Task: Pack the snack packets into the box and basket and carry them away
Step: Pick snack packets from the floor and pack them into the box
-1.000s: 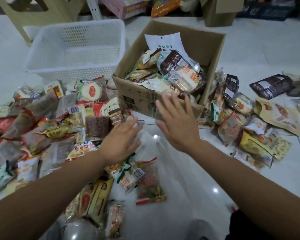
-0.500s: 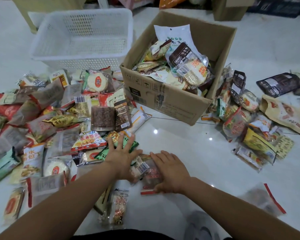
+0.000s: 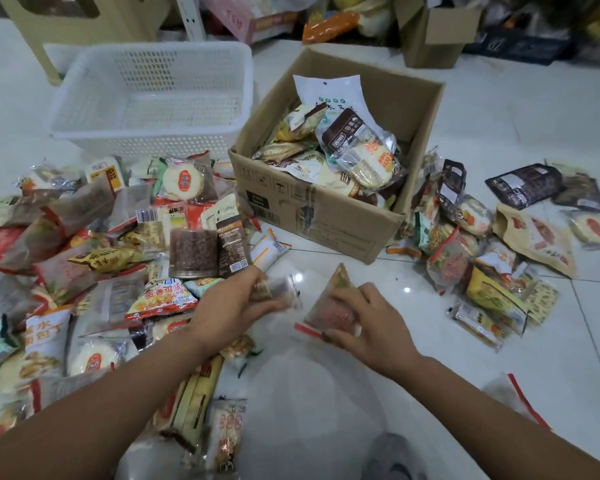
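An open cardboard box (image 3: 312,216) stands on the white floor, partly filled with snack packets (image 3: 354,147). Left of it stands a white plastic basket (image 3: 146,133) with nothing visible inside. A big heap of packets (image 3: 84,258) lies on the left, a smaller heap (image 3: 482,251) on the right. My left hand (image 3: 229,310) is closed around a small clear packet (image 3: 278,289), lifted off the floor. My right hand (image 3: 371,323) grips a clear packet with a red strip (image 3: 326,306), tilted up in front of the box.
A beige stool (image 3: 84,26), a second cardboard box (image 3: 433,39) and other goods line the back. A dark pouch (image 3: 523,185) and a tan pouch (image 3: 534,240) lie at the right. One red-edged packet (image 3: 513,396) lies near my right forearm.
Both hands came back from the box, pressed down on packets on the floor in front of me, and now each has lifted one packet up.
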